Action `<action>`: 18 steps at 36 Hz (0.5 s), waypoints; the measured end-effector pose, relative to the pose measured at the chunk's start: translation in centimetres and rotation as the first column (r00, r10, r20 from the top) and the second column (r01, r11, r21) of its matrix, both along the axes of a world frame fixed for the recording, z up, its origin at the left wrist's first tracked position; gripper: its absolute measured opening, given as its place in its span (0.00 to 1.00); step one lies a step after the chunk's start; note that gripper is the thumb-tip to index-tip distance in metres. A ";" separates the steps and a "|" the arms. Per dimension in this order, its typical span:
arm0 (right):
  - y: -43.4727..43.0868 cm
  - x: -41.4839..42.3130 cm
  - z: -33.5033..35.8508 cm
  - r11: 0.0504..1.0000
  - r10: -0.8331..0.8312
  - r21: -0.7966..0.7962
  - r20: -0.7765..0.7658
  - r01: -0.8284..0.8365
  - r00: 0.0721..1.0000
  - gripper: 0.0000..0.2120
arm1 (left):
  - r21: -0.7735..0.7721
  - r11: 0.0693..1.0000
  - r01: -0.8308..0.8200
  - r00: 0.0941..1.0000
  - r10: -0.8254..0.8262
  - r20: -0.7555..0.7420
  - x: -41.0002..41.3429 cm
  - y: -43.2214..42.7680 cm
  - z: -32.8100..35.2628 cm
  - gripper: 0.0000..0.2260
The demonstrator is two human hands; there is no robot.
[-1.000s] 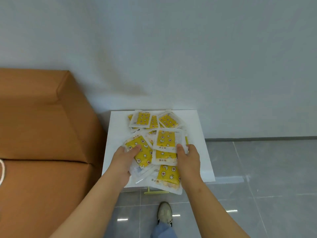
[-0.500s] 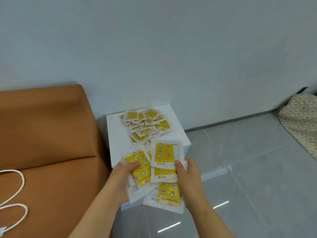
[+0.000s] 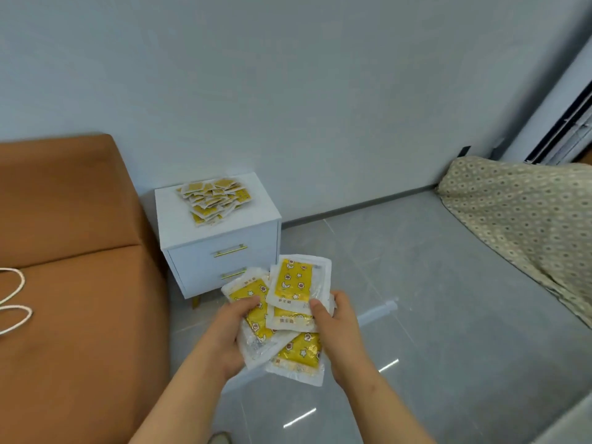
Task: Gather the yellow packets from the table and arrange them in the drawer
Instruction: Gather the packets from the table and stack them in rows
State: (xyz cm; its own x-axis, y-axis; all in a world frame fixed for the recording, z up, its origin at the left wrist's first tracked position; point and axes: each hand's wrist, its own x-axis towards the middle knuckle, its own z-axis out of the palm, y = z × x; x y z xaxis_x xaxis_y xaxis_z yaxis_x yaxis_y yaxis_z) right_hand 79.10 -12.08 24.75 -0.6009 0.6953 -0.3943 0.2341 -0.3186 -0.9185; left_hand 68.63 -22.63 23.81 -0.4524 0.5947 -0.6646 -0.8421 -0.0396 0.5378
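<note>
The held packets (image 3: 290, 302) are a loose fan of flat sachets, each a clear-white wrapper round a yellow panel. They sit low in the near middle of the scene, in front of the cabinet's drawers and above the floor (image 3: 416, 315). The left hand (image 3: 229, 336) grips the fan's left edge, thumb on top and fingers curled beneath. The right hand (image 3: 336, 328) pinches the right edge the same way.

The packets look light, thin and floppy, and the glossy film will probably let them slide over one another. A firm pinch across the whole stack, once its edges are squared, seems safer than holding by the corners. The lowest sachet hangs out at the near side.

The print shows stars, moons and small cartoon figures. A short line of dark characters sits under each yellow panel, too small to read, and no brand can be made out.

Farther off and to the left, the remaining pile (image 3: 213, 200) lies heaped on the white tabletop (image 3: 259, 203). Both drawers look closed. The top drawer (image 3: 192, 261) has a gold handle (image 3: 230, 250). A brown sofa (image 3: 70, 251) with a white cord (image 3: 14, 312) on it stands at the left, and patterned fabric (image 3: 528, 225) lies at the far right.
</note>
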 end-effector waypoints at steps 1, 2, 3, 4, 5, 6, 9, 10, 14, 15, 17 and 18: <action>-0.4 2.0 0.4 1.000 -0.014 -0.010 -0.008 0.014 1.000 0.04 | -0.002 1.000 0.006 1.000 -0.006 -0.024 1.8 -0.1 0.2 0.14; -0.9 3.9 0.7 1.000 -0.027 -0.013 -0.014 0.027 1.000 0.04 | -0.004 1.000 0.010 0.999 -0.010 -0.048 3.5 -0.3 0.4 0.18; -1.3 5.8 1.1 0.999 -0.039 -0.007 -0.020 0.039 0.999 0.04 | -0.010 1.000 0.011 0.997 -0.012 -0.075 5.2 -0.5 0.6 0.20; -1.8 7.5 1.3 0.999 -0.053 0.003 -0.024 0.053 0.998 0.04 | -0.023 1.000 0.007 0.994 -0.009 -0.110 6.8 -0.6 0.9 0.21; -2.3 9.2 1.6 0.998 -0.069 0.011 -0.029 0.069 0.997 0.04 | -0.037 0.999 -0.002 0.990 -0.003 -0.143 8.4 -0.8 1.2 0.20; -2.8 10.9 1.8 0.996 -0.088 0.015 -0.035 0.089 0.995 0.05 | -0.050 0.999 -0.011 0.985 0.002 -0.170 10.1 -0.9 1.5 0.18; -4.6 15.7 1.9 0.989 -0.141 0.028 -0.038 0.142 0.989 0.05 | -0.087 0.996 -0.011 0.975 -0.008 -0.223 15.3 -1.7 2.0 0.11; -5.4 17.4 1.9 0.987 -0.156 0.033 -0.036 0.157 0.987 0.05 | -0.096 0.995 -0.009 0.973 -0.014 -0.231 16.9 -2.2 2.0 0.10; -9.2 23.7 1.8 0.974 -0.225 0.026 -0.028 0.226 0.974 0.06 | -0.123 0.991 0.044 0.970 -0.072 -0.230 22.9 -5.0 1.5 0.11; -10.2 25.2 1.7 0.969 -0.245 0.017 -0.021 0.245 0.969 0.06 | -0.134 0.989 0.064 0.970 -0.093 -0.223 24.4 -5.9 1.4 0.12; -12.2 28.3 1.6 0.961 -0.275 -0.008 -0.005 0.275 0.961 0.05 | -0.157 0.983 0.097 0.968 -0.130 -0.216 27.4 -7.6 1.5 0.11; -13.0 29.8 1.5 0.958 -0.287 -0.010 0.003 0.287 0.958 0.05 | -0.162 0.981 0.111 0.966 -0.144 -0.215 28.8 -8.4 1.6 0.11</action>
State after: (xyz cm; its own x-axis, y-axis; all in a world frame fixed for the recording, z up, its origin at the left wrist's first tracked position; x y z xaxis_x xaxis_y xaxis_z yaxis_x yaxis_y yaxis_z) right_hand 108.89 -25.12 26.27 -0.3762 0.8343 -0.4031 0.1335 -0.3817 -0.9146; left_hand 97.45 -31.03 25.44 -0.5268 0.5603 -0.6391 -0.6920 0.1540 0.7053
